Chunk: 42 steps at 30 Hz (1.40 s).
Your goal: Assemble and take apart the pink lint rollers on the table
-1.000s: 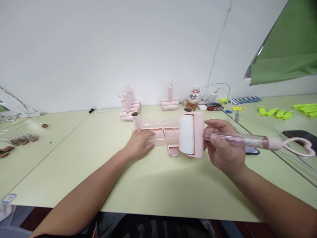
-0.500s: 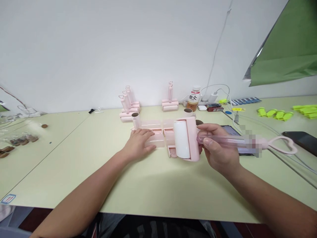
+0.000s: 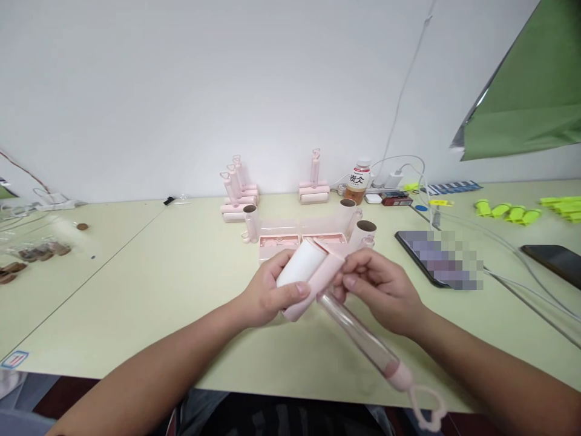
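Observation:
A pink lint roller (image 3: 308, 275) with a white paper roll is held above the pale green table (image 3: 158, 290) by both hands. My left hand (image 3: 267, 293) is closed round the roller head, thumb on its pink cover. My right hand (image 3: 379, 287) pinches the top of the clear handle (image 3: 358, 333), which slants down toward me and ends in a pink heart-shaped loop (image 3: 426, 409). Just behind the hands lie open pink trays (image 3: 299, 241) of parts.
Cardboard roll cores (image 3: 250, 221) stand by the trays. Finished pink rollers (image 3: 238, 197) and a drink bottle (image 3: 357, 180) line the back wall. A phone (image 3: 436, 257) and cables lie to the right, green parts (image 3: 503, 210) farther right, small brown pieces (image 3: 27, 257) at the left.
My left hand left the tray and took hold of the roller head. The roller swung round, so its handle now points down toward me instead of out to the right.

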Available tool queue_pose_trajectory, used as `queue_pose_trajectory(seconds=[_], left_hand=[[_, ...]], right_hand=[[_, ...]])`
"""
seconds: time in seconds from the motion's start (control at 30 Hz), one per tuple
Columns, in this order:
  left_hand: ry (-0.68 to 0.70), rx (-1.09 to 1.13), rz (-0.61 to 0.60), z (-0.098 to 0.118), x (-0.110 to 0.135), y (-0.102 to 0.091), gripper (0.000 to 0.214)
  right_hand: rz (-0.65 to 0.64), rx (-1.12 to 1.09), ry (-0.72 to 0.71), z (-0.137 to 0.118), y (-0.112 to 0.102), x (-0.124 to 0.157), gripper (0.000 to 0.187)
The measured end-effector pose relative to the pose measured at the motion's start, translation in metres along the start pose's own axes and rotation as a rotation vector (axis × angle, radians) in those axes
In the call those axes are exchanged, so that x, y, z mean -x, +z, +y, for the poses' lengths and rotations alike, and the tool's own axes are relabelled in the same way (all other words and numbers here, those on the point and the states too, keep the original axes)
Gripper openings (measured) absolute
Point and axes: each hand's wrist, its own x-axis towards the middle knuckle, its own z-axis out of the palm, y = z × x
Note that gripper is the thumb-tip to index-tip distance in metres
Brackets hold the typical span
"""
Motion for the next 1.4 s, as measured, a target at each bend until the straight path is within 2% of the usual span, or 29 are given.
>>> queue_pose_trajectory(seconds=[0.1,0.17,0.23,0.33,0.47,0.6,0.7,0.87,1.03,1.17,1.3,1.4], left_hand=[[-0.061,-0.109,-0.086,0.000,0.003,-0.001,0.055],[-0.070,-0.258,-0.091,-0.002,0.004,-0.001,0.053],[-0.053,-0.381,-0.093,-0.004,0.005,-0.001,0.053],[-0.040,-0.449,-0.123,-0.007,0.004,-0.002,0.056],[-0.009,-0.506,-0.165,-0.007,0.004,0.001,0.056],[0.048,-0.554,-0.192,-0.005,0.004,0.005,0.053],[0.051,-0.567,-0.118,-0.005,0.002,0.006,0.052],[0.065,-0.541,0.014,-0.013,-0.005,0.006,0.052],[0.135,-0.469,0.176,-0.015,-0.005,0.007,0.051],[0.179,-0.369,0.246,-0.013,-0.004,0.010,0.050],[0.168,-0.199,0.238,-0.015,-0.004,0.010,0.053],[0.121,-0.175,0.222,-0.012,-0.006,0.004,0.056]], right_hand=[[0.016,-0.071,-0.007,0.002,-0.006,-0.002,0.022],[-0.032,0.028,-0.013,0.001,-0.008,-0.003,0.029],[-0.073,0.176,-0.005,-0.002,-0.009,-0.004,0.026],[-0.131,0.264,0.086,-0.009,-0.009,-0.005,0.024],[-0.206,0.227,0.233,-0.014,-0.011,-0.005,0.028],[-0.235,0.171,0.309,-0.016,-0.013,-0.003,0.031],[-0.169,0.187,0.295,-0.016,-0.012,-0.005,0.030],[0.020,0.242,0.264,-0.008,-0.009,-0.013,0.027],[0.146,0.255,0.384,0.007,-0.003,-0.018,0.019],[0.157,0.269,0.473,0.009,0.002,-0.017,0.020],[0.105,0.219,0.487,0.004,0.003,-0.017,0.020],[0.072,0.120,0.470,0.001,0.000,-0.017,0.018]])
